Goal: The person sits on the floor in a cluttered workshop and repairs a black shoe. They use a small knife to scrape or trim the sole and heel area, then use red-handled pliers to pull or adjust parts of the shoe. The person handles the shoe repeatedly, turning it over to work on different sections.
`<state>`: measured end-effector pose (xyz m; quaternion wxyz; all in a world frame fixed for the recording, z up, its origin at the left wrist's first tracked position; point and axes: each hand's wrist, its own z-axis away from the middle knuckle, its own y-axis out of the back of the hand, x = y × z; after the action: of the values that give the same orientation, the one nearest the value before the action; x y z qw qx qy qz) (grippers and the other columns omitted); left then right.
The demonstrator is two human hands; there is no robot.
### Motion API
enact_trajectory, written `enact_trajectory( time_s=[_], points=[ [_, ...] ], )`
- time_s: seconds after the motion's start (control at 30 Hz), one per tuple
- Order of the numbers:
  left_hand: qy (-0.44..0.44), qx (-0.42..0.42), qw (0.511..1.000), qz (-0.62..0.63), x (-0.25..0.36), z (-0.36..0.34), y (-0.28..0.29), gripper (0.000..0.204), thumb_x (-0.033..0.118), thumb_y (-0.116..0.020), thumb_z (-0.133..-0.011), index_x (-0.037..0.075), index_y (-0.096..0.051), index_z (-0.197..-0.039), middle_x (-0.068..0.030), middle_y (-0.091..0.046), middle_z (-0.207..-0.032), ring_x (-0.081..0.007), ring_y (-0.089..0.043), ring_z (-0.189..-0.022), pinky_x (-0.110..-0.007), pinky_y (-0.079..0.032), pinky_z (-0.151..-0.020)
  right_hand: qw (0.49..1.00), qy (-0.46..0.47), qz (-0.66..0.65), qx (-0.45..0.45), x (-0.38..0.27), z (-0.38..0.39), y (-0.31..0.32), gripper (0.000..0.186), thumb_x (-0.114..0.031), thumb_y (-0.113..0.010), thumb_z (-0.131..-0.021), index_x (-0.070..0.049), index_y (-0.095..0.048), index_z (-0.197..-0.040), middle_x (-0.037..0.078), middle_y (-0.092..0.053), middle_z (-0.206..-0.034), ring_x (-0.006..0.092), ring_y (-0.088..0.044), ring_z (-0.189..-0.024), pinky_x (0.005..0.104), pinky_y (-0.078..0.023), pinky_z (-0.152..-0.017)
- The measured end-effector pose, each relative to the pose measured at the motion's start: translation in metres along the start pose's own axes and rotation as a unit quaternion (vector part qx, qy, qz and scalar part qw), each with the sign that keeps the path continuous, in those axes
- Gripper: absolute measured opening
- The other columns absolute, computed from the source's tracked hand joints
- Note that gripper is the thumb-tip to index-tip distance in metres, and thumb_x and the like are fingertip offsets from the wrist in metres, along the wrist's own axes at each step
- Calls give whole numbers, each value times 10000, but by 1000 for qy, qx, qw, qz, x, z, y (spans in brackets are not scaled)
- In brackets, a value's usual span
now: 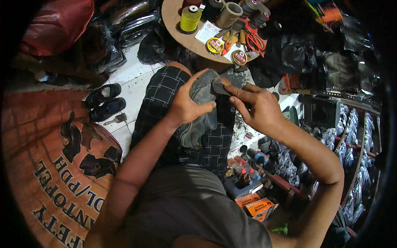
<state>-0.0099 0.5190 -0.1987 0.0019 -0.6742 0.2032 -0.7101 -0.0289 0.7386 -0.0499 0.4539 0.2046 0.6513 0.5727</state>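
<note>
A worn grey shoe (197, 97) rests on my lap, over dark checked shorts (159, 93). My left hand (186, 105) grips its side, thumb across the near face and fingers round the far edge. Close to the shoe's upper right end, my right hand (258, 105) pinches a small dark flat piece (220, 87). That piece touches the shoe or overlaps it; I cannot tell whether it is a blade or part of the sole.
Ahead stands a round wooden table (173, 20) with a yellow thread spool (190, 19), round tins (214, 45) and red-handled tools (254, 42). Black shoes (106, 107) and a brush (115, 119) lie left. Bottles (244, 165) and orange boxes (258, 206) sit right.
</note>
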Motion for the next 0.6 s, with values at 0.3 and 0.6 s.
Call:
enact_trajectory(
  time_s=[0.3,0.6],
  points=[
    [10,18,999,-32,3,2,-4,901,36,-869,-795,7,-462,-1598,-125,-667,-1417,-166,-629,-1284,-353,-483,-1148,997,29,40,-60,10,-9,1,457,-311,-721,-1000,-169,-686,-1433,130,-732,-1057,319,-758,-750,449,-612,-612],
    [23,20,999,-36,-3,2,-3,902,58,-872,-786,8,-465,-1589,-127,-661,-1424,-165,-624,-1295,-351,-486,-1147,978,122,160,-58,21,-14,10,436,-278,-724,-1000,-162,-696,-1419,117,-704,-921,312,-738,-716,456,-605,-607]
  ],
)
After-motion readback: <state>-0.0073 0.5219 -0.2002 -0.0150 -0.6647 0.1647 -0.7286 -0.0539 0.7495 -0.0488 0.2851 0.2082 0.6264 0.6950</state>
